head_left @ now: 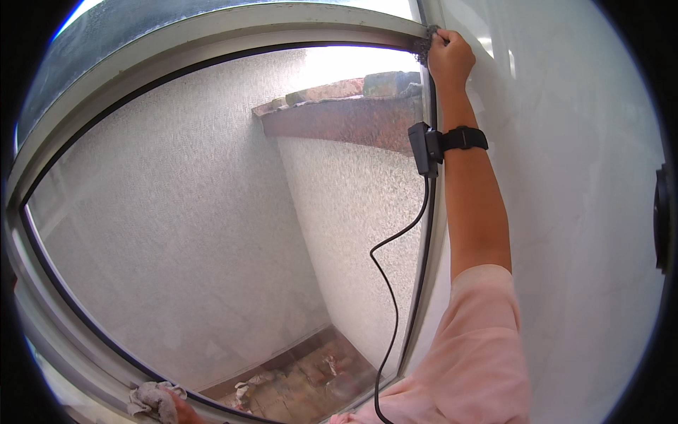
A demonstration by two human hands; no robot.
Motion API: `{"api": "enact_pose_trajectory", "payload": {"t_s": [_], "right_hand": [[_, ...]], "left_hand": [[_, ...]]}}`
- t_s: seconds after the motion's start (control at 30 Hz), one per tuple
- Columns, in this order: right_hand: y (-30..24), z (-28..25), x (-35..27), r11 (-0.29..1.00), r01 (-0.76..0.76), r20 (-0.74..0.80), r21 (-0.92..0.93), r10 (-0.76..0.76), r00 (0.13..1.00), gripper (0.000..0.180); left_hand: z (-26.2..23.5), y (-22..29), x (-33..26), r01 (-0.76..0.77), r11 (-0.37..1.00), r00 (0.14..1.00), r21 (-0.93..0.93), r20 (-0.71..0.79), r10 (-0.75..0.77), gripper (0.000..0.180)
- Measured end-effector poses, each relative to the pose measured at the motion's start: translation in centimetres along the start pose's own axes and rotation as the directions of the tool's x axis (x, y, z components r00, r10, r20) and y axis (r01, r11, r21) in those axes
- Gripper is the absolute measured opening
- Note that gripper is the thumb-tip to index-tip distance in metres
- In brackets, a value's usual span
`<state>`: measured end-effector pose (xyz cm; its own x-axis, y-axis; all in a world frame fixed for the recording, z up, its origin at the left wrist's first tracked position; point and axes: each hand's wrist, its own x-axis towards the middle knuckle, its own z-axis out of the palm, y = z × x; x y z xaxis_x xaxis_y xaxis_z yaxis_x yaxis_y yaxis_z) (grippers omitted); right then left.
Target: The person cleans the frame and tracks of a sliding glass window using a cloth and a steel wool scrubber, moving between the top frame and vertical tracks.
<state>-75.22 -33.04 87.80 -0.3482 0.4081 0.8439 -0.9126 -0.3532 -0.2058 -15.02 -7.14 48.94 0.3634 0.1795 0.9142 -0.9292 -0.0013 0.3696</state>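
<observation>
My right arm reaches up along the right side of a window frame (282, 25). At the frame's upper right corner my right hand (452, 60) is closed on a dark grey scouring pad (424, 46), which touches the frame. Low on the left, my left hand (185, 410) is partly cut off by the lower edge of the view. Its fingers grip a crumpled grey cloth (152, 401) against the frame's lower rail. Between the hands spans the window pane (198, 212).
A black strap (466, 138) on my right wrist carries a small device (424, 150), from which a black cable (393, 290) hangs across the window. Pale wall panels (579, 212) stand to the right. Outside are rough walls, a brick ledge (339, 120) and littered ground (304, 381).
</observation>
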Motion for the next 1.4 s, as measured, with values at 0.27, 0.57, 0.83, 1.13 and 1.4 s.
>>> {"api": "enact_pose_trajectory", "payload": {"t_s": [0.27, 0.57, 0.83, 1.13, 1.4], "right_hand": [[-6.2, -0.1, -1.6, 0.943, 0.243, -0.049, 0.225, -0.239, 0.970, 0.011], [-9.0, -0.6, -1.8, 0.857, 0.304, -0.001, 0.417, -0.334, 0.943, 0.024], [-6.9, -0.8, -1.0, 0.891, 0.261, 0.016, 0.372, -0.288, 0.958, 0.013], [-19.1, -2.6, -2.3, 0.792, 0.329, 0.038, 0.515, -0.404, 0.914, 0.005], [-11.9, -1.8, -1.2, 0.868, 0.427, -0.035, 0.255, -0.433, 0.901, 0.008]], "left_hand": [[-0.6, -5.4, -0.4, 0.139, 0.979, 0.990, -0.148, 0.038, -0.135, 0.064], [-0.8, -3.2, -1.0, -0.029, 0.990, 0.994, 0.137, 0.112, 0.014, 0.064], [-0.5, -1.4, -0.5, -0.029, 0.999, 0.996, -0.031, 0.080, 0.031, 0.065], [-0.8, 1.5, 0.1, -0.323, 0.881, 0.944, 0.344, 0.174, 0.278, 0.066], [-0.5, 1.2, -0.9, -0.141, 0.977, 0.985, 0.157, 0.119, 0.123, 0.063]]}}
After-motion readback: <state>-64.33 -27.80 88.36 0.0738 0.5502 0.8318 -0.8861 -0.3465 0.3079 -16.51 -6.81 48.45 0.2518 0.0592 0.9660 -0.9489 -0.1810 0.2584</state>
